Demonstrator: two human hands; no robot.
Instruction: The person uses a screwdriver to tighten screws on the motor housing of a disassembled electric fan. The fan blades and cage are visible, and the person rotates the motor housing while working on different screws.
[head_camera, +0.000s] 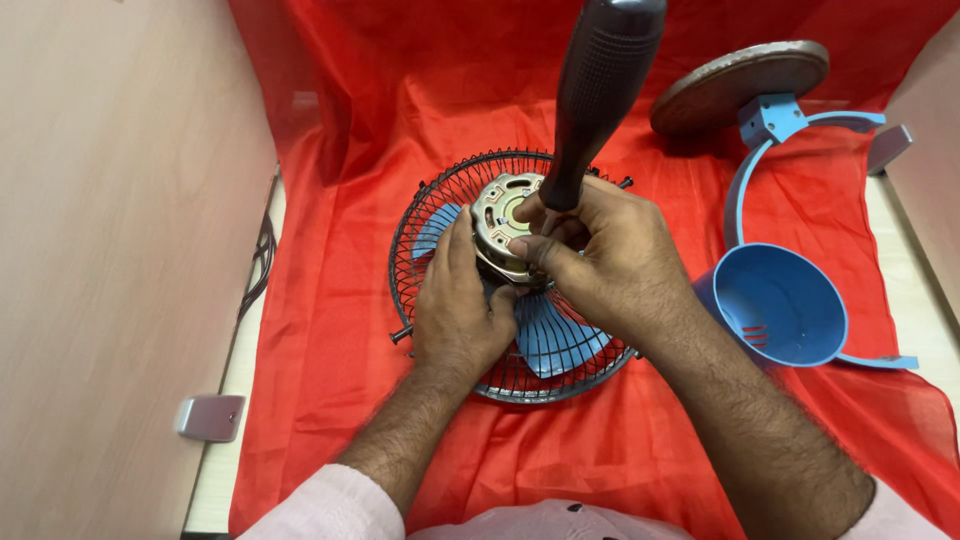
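Observation:
A black wire fan guard (445, 190) lies flat on a red cloth (340, 330), with blue fan blades (555, 335) showing inside it. On top sits a round metal motor (498, 215). My left hand (458, 310) grips the motor's near side. My right hand (605, 255) holds the lower shaft of a screwdriver whose black ribbed handle (600, 80) rises toward the camera; its tip is hidden by my fingers at the motor.
A blue cone-shaped motor cover (785, 305) lies to the right on a blue curved bracket (745, 180). A round brown base (735, 85) sits at the back right. Wooden panels stand on both sides; a black cable (262, 260) runs along the left.

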